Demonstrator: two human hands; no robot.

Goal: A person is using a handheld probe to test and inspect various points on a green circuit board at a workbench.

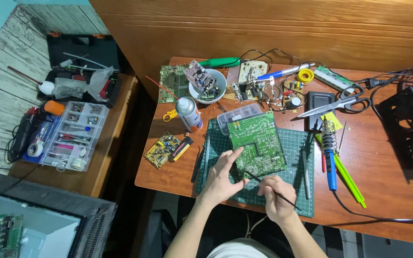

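Just beyond both hands lies the green circuit board (257, 143), on the cutting mat (295, 191). Left hand (220, 179) fingers spread, touching its near-left edge. Right hand (276, 195) fingers pinch a thin black probe (271, 190), tip slanting up-left onto the board's near edge.

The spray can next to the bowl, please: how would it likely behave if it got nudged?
The spray can stands upright, tall and narrow, so it would probably tip. Being round, it would likely roll across the wooden table. Its smooth metal side may be slippery.
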